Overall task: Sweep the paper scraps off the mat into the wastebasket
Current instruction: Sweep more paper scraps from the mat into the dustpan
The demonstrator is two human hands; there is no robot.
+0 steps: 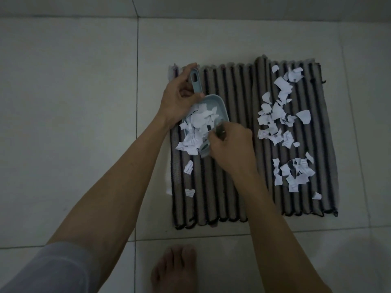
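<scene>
A striped grey and black mat [237,166] lies on the tiled floor. My left hand [179,96] grips the handle of a pale blue dustpan [220,108] resting on the mat's left part. White paper scraps [198,123] fill the pan and spill at its mouth. My right hand [230,149] grips a small brush [206,148], mostly hidden and blurred, at the pan's opening. Several more scraps [279,115] lie scattered over the mat's right side, and two loose scraps [189,192] lie near its left edge. No wastebasket is in view.
Pale floor tiles [74,102] surround the mat. A bare foot [173,269] stands on the floor just below the mat's near edge. A wall base runs along the top of the view.
</scene>
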